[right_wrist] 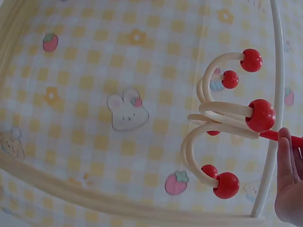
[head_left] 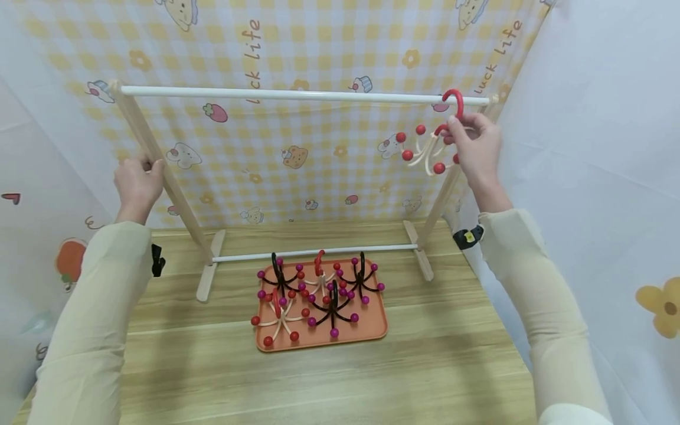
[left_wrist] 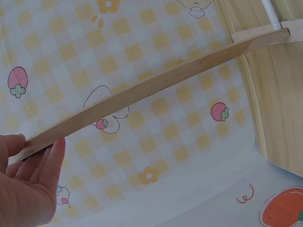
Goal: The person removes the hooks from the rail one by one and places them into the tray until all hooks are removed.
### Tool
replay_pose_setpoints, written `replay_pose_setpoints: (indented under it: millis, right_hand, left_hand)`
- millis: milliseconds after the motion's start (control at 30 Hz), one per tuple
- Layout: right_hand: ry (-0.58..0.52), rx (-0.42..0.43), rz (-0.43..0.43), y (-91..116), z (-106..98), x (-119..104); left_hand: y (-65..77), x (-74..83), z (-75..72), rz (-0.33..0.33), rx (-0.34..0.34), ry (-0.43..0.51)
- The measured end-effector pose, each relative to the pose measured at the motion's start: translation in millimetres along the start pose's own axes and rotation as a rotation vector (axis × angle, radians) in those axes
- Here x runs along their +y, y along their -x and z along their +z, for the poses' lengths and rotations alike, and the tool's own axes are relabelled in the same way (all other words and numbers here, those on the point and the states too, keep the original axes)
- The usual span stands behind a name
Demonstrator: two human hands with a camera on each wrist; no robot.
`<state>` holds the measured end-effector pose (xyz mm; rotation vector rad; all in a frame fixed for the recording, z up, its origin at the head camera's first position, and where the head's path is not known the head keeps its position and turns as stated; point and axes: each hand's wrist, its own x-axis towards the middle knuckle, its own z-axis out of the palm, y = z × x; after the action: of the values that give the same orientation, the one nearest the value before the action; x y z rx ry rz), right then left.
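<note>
Head view: one wooden rack with a white top rail [head_left: 303, 95], a lower white rod [head_left: 319, 254] and two upright posts, standing on a wood-grained surface [head_left: 329, 383] before a yellow-checked cloth [head_left: 303, 65]. Left hand [head_left: 137, 184], at the left post [head_left: 183, 205]: grip closed round the wood, partway up. Right hand [head_left: 480, 144], near the rail's right end: grip clamped on the red hook of a cream-armed hanger [head_left: 429, 150] tipped with red balls, the hook's curve at rail height (whether it bears on the rail, I cannot tell). Orange tray [head_left: 372, 321], on the surface near the lower rod: holds three black hangers [head_left: 333, 311] with magenta balls and two cream hangers [head_left: 282, 317] with red balls and red hooks, set close together, all hooks upward.

Left wrist view: the left post, slanting across the frame; thumb on one side, fingers on the other. Its foot and the end of the lower rod, upper right corner.

Right wrist view: the held hanger, sideways in frame, cream arms curving outward, red balls at their ends; the fingers, partly cut off by the frame edge, on the red hook; the white top rail just beside.
</note>
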<state>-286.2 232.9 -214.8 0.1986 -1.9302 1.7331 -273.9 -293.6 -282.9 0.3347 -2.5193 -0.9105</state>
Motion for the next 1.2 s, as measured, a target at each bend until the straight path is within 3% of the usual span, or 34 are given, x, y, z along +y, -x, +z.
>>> replay_pose_setpoints:
  millis: [133,500,700,800,833,1000,1033,1067,1167,1200]
  right_hand:
    - [0.014,-0.038,0.003,19.5,3.8,6.6]
    - [-0.097,-0.107,0.056,73.1,4.5,38.7]
    - [-0.054,-0.134,0.103,103.3,12.0,62.8]
    - [-0.035,-0.160,0.127,114.5,15.0,84.7]
    - [-0.081,-0.183,0.125,111.9,13.8,119.7]
    - [-0.177,-0.236,0.158,123.8,14.2,176.8]
    - [-0.171,-0.244,0.160,127.9,15.3,178.6]
    - [-0.123,-0.239,0.169,138.1,18.3,153.1]
    - [-0.088,-0.253,0.143,153.8,23.8,141.8]
    - [-0.079,-0.258,0.160,160.4,26.7,127.0]
  left_hand:
    - [1.1,0.2,-1.4,-0.008,-0.003,-0.001]
    - [0.8,-0.6,-1.6,-0.004,0.006,-0.015]
    - [0.4,0.1,-2.0,-0.017,-0.007,-0.013]
    - [0.0,0.2,-2.2,-0.021,-0.010,-0.011]
    - [-0.1,0.1,-2.0,-0.020,-0.008,-0.013]
    - [0.4,0.0,-0.9,-0.008,0.004,-0.009]
    - [0.6,0.0,-0.7,-0.005,0.006,-0.007]
    - [0.7,0.1,-0.7,-0.004,0.005,-0.004]
    - [0.8,-0.1,-0.7,-0.004,0.004,0.002]
    - [0.8,-0.3,-0.7,-0.004,0.005,0.002]
